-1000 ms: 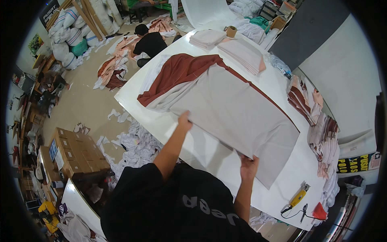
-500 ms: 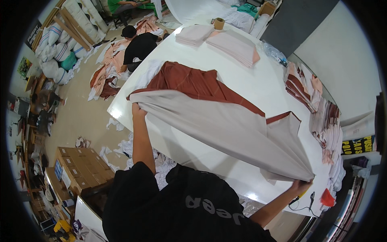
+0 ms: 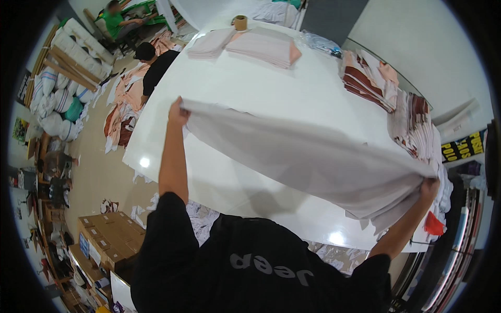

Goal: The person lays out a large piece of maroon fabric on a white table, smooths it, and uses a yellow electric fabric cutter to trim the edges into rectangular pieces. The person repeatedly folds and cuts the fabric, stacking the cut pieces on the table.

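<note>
A large piece of pale grey fabric (image 3: 292,156) stretches between my two hands over the white table (image 3: 219,81). My left hand (image 3: 178,112) grips its far left corner, fingers closed on the edge. At the opposite end, my right hand (image 3: 429,189) is closed round the gathered right corner. The cloth sags in the middle and hangs in loose folds below my right hand. Its brown-red side, seen earlier, is hidden now. Whether the cloth touches the tabletop I cannot tell.
Folded pale fabric stacks (image 3: 261,46) and a tape roll (image 3: 240,22) sit at the table's far end. Brown and pink fabric piles (image 3: 370,83) line the right edge. A person in black (image 3: 156,65) is beyond the left edge. Cardboard boxes (image 3: 112,237) stand lower left.
Both hands have moved up the view, the right also rightward, carrying the cloth. The brown-red face has turned out of sight, leaving the grey face showing. My view has shifted.
</note>
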Demonstrator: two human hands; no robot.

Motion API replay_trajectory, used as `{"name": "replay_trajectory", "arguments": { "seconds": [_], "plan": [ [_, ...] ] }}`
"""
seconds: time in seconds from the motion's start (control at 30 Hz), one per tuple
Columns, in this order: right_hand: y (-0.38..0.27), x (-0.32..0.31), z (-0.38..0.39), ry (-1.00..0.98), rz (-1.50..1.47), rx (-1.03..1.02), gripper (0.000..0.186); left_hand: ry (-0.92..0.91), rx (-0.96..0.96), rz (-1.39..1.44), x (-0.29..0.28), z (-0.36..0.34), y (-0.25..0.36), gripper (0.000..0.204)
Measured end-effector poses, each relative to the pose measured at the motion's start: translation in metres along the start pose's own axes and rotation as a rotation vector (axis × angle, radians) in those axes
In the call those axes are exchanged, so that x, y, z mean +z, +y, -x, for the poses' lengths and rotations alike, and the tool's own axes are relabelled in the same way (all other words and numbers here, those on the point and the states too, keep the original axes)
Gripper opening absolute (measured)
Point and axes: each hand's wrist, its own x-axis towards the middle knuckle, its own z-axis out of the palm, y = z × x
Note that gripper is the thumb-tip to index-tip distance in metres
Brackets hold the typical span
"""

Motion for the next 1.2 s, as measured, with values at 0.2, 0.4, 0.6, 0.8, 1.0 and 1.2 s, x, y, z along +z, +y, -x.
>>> {"name": "replay_trajectory", "arguments": {
  "seconds": [0.2,0.4,0.6,0.8,1.0,1.2],
  "plan": [
    [-0.089,0.013,-0.191,-0.319,-0.188,0.052,0.038,-0.072,0.333,-0.172,0.177,0.015,0.094,0.034],
    [-0.247,-0.068,-0.238,-0.528,0.799,-0.799,0.042,-0.278,0.742,-0.053,0.278,0.161,0.214,0.034],
    [-0.244,-0.176,-0.173,-0.115,0.908,-0.703,0.049,-0.228,0.747,-0.109,0.256,0.263,0.206,0.036],
    [-0.217,-0.181,-0.15,-0.019,-0.09,0.127,0.045,-0.128,0.528,-0.172,0.116,0.267,0.051,0.043],
    [-0.077,-0.231,-0.142,0.079,0.175,0.161,0.044,0.09,0.247,-0.369,0.072,0.273,-0.107,0.048],
    [0.058,-0.24,-0.132,0.257,0.284,0.372,0.041,0.181,-0.003,-0.502,0.051,0.274,-0.195,0.047]
  ]
}}
